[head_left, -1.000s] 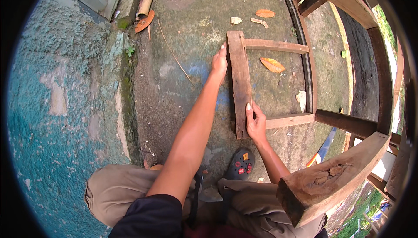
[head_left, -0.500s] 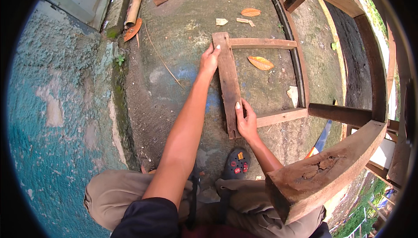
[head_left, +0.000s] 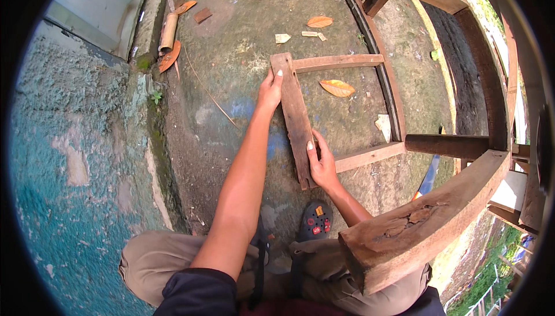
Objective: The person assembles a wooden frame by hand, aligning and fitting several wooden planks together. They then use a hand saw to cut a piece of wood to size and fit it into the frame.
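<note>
A brown wooden plank [head_left: 300,131] lies across the left ends of two wooden crosspieces, the farther crosspiece [head_left: 341,62] and the nearer crosspiece [head_left: 370,156]. My left hand [head_left: 269,92] grips the plank's left edge near its far end, thumb on top. Nearer to me, my right hand [head_left: 322,164] holds the right edge, its thumb on the upper face and fingers at the side. The crosspieces run right to a long dark rail [head_left: 386,73] of the wooden frame. The fingers under the plank are partly hidden.
At the lower right, a thick wooden beam [head_left: 428,215] passes over my right forearm. A rough teal wall [head_left: 63,200] stands at left. A handsaw-like blue blade [head_left: 429,176] shows behind the frame. Dry leaves [head_left: 337,88] and a bamboo piece [head_left: 168,33] lie on the concrete.
The view has shifted slightly, so the scene sits a little lower and to the left. Both hands keep hold of the plank, whose near end now shows less of its side edge.
</note>
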The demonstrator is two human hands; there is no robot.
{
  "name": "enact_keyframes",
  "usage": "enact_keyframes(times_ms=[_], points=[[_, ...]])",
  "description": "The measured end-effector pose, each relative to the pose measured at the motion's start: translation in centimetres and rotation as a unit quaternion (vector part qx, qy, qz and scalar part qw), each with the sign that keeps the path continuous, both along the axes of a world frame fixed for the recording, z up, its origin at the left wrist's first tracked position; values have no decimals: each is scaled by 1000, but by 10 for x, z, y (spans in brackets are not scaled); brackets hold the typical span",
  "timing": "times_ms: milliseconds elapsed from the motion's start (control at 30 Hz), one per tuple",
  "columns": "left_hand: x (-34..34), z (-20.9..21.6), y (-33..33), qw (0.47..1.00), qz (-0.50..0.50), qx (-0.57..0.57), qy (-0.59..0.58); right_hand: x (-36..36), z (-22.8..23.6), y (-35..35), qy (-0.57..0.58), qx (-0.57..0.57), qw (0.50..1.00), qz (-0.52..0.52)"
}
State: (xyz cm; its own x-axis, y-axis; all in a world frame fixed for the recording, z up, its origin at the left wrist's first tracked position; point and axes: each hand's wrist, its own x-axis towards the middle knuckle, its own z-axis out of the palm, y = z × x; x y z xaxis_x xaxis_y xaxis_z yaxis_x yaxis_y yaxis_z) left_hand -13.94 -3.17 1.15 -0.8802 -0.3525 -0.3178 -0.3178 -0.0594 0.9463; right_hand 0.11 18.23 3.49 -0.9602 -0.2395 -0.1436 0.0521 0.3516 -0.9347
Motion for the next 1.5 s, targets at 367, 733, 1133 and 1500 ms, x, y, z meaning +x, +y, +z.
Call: enact_keyframes(times_ms=[367, 733, 1133, 1500], points=[[2, 19, 2, 995, 33, 98, 4, 2, 11, -3, 11, 31, 999, 41], [1, 20, -1, 995, -23, 88, 31, 5, 11, -2, -19, -54, 998, 33], [-2, -7, 3, 979, 15, 180, 92, 1, 0, 0, 53, -20, 996, 73], [-19, -24, 0, 965, -8, 233, 123, 1, -4, 3, 42, -39, 997, 56]])
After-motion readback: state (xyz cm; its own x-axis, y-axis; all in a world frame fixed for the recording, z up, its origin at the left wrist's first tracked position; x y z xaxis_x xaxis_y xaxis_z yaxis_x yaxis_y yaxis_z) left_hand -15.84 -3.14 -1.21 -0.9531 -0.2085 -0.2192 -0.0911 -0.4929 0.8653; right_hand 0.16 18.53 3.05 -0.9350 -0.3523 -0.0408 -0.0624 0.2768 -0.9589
